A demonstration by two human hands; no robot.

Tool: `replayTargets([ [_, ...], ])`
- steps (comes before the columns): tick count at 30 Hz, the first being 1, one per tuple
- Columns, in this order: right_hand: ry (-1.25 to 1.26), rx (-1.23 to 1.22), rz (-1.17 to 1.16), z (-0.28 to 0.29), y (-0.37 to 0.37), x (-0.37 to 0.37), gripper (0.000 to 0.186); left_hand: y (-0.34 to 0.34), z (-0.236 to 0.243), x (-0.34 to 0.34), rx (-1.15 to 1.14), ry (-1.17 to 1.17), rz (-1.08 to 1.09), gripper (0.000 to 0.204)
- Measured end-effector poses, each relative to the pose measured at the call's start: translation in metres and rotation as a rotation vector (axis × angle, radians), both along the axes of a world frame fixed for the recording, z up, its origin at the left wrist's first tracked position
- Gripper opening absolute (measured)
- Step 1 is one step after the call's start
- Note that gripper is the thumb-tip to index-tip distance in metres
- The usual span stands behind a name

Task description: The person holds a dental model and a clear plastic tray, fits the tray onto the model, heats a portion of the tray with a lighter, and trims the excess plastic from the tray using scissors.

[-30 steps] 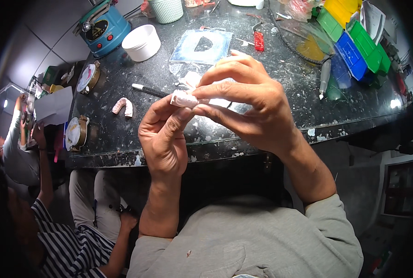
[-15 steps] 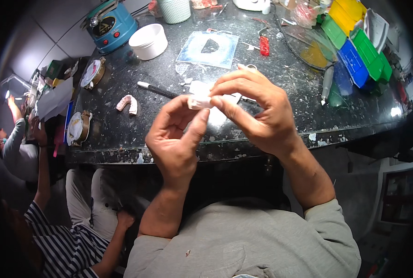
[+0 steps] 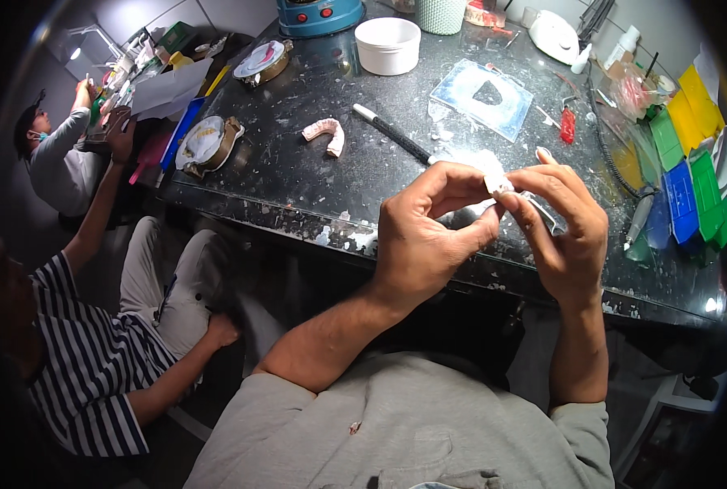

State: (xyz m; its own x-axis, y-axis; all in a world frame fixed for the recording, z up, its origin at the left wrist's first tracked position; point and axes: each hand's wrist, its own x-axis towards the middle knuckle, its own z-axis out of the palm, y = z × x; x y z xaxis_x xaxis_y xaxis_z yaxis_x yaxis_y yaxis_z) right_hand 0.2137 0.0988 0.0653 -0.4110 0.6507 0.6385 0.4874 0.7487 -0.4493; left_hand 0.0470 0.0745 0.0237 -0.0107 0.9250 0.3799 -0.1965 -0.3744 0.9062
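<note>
White piece (image 3: 496,182) partly covered; blue machine (image 3: 343,21) cropped at top.

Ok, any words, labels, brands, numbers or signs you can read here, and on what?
No text can be read in this view.
White bottle: too small to tell.
Blue machine with red buttons: cut off at the top, nothing legible.
White dental piece between the left hand and right hand: no lettering visible.

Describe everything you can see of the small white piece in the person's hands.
The small white piece has an uneven edge and looks hard, perhaps plaster. The left hand and right hand both grip it at the fingertips, covering much of it, so its full shape and finer parts cannot be told. It shows against the dark, speckled bench, brightly lit there.
</note>
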Motion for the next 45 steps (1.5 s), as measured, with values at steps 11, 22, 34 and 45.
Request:
replayTargets([
  [11, 0.513, -0.108, -0.135, 0.012, 0.000, 0.034, 0.019, 0.001, -0.001, 0.009, 0.220, 0.613, 0.189, 0.022],
  [22, 1.003, -0.659, 0.398, -0.030, -0.028, -0.024, 0.022, -0.025, 0.008, -0.002, -0.187, -0.257, -0.138, 0.042],
  [34, 0.348, -0.210, 0.199, -0.011, -0.027, -0.009, 0.033, -0.034, -0.004, -0.011, -0.177, -0.393, -0.144, 0.026],
  [45, 0.286, -0.154, 0.164, -0.008, -0.031, -0.015, 0.032, -0.039, -0.017, -0.020, -0.096, -0.402, -0.137, 0.021],
])
